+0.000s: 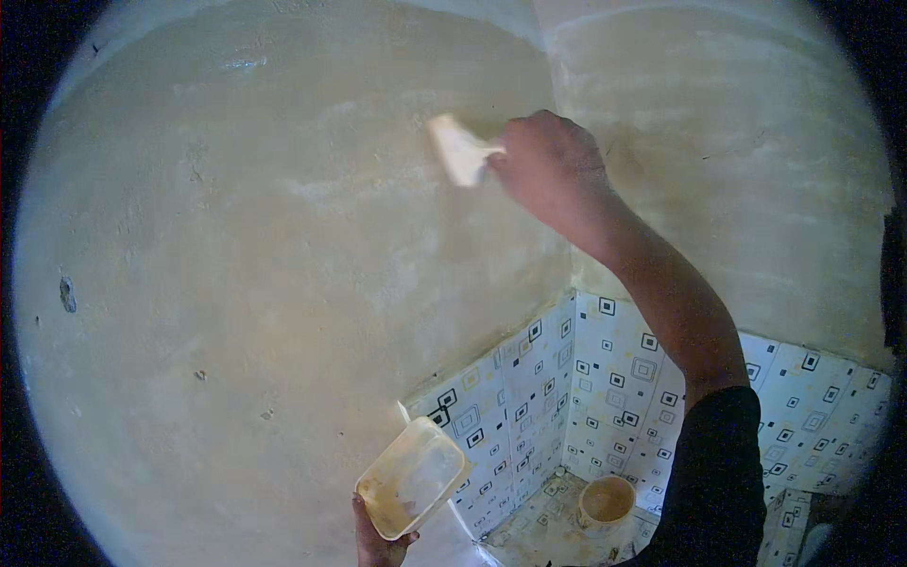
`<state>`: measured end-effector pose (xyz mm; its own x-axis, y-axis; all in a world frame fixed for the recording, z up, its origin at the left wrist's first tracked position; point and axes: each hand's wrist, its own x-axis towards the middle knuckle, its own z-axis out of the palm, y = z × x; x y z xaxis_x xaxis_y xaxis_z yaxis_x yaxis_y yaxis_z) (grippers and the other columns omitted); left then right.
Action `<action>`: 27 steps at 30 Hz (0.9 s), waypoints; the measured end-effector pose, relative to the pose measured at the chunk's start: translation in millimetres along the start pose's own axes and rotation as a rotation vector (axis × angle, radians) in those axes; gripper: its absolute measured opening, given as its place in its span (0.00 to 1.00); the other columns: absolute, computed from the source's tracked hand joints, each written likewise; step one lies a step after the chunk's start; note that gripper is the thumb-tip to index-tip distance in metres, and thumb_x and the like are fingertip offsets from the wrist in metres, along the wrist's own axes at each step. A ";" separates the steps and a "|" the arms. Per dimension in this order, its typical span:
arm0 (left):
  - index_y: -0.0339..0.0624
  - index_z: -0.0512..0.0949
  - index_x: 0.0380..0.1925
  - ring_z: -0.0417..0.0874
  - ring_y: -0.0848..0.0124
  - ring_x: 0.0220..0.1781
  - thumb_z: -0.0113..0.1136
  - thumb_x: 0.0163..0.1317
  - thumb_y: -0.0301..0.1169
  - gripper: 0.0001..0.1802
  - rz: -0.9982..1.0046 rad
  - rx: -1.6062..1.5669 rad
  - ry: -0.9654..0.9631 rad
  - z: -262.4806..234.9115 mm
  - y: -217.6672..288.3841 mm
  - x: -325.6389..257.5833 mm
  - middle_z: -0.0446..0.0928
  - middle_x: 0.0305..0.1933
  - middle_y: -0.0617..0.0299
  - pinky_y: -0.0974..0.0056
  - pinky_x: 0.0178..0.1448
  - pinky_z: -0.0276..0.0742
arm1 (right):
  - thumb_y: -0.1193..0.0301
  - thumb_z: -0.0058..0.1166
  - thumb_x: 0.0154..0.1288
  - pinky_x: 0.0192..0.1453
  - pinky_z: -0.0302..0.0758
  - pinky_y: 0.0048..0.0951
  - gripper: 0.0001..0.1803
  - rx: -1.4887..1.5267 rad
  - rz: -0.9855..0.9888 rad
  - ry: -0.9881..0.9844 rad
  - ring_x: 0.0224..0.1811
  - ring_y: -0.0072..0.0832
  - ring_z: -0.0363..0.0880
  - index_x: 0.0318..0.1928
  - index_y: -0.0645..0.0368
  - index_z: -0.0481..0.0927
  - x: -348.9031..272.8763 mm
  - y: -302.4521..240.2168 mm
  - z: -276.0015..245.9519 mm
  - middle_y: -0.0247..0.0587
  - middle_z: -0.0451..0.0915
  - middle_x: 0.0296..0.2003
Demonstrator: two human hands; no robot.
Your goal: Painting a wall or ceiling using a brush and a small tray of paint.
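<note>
My right hand (553, 163) is closed round the handle of a wide paintbrush (460, 151), raised high with the arm stretched out. The brush's pale, broad head is at the plastered wall (283, 312), left of the corner, and is slightly smeared by motion. Whether its bristles touch the wall I cannot tell. Low down, my left hand (380, 541) grips the near end of a rectangular plastic tub (413, 477), tilted so its inside shows. Yellowish-brown residue coats part of the tub; how much liquid it holds is unclear.
White tiles with black square patterns (619, 378) line the lower walls around the corner. On the floor below stands a round bucket (607, 501) with brownish contents. The left wall has a dark chipped hole (67, 294) and small pits.
</note>
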<state>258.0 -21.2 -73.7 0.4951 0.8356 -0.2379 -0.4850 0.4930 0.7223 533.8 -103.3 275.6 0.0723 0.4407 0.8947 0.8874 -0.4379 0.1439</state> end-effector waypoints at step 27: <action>0.54 0.61 0.55 0.77 0.65 0.31 0.27 0.57 0.66 0.36 -0.045 0.089 -0.045 -12.2 -4.7 -9.2 0.72 0.41 0.57 0.66 0.18 0.72 | 0.70 0.48 0.54 0.31 0.75 0.38 0.07 -0.182 0.178 -0.147 0.28 0.38 0.79 0.26 0.57 0.78 -51.0 33.0 86.5 0.46 0.78 0.25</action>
<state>247.0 -28.2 -82.9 0.5475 0.8006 -0.2434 -0.3968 0.5045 0.7668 598.8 -72.5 198.1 0.2962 0.4474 0.8439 0.7597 -0.6459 0.0758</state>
